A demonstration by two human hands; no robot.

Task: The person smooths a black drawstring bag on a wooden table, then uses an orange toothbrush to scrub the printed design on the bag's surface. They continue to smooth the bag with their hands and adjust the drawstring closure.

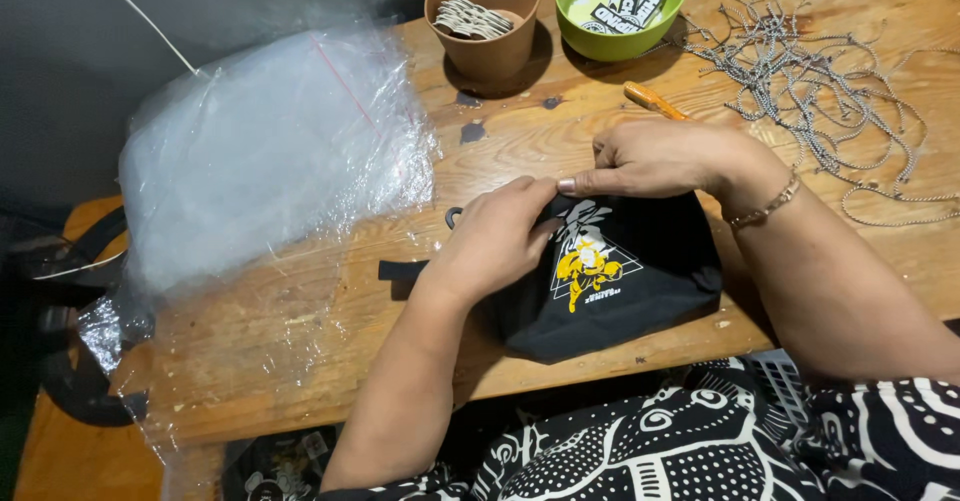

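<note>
Here, a black fabric pouch [620, 281] with a yellow and white printed figure is laid flat near the front edge of the wooden counter [300, 331]. Its upper edge is pinched by the fingers [530, 196] of the left hand [490, 241], which are pressed together over the cloth, and by the thumb and fingers of the right hand [650, 156], which are closed on the same edge, the two hands touching. A metal bracelet [765, 204] is worn on the right wrist. A crinkled stack of clear plastic bags [260, 151] is spread to the left. Behind the hands, a brown round cup [485, 16], a green bowl [620, 6] of printed tags and a tangle of thin ball chains [820, 81] are set.
</note>
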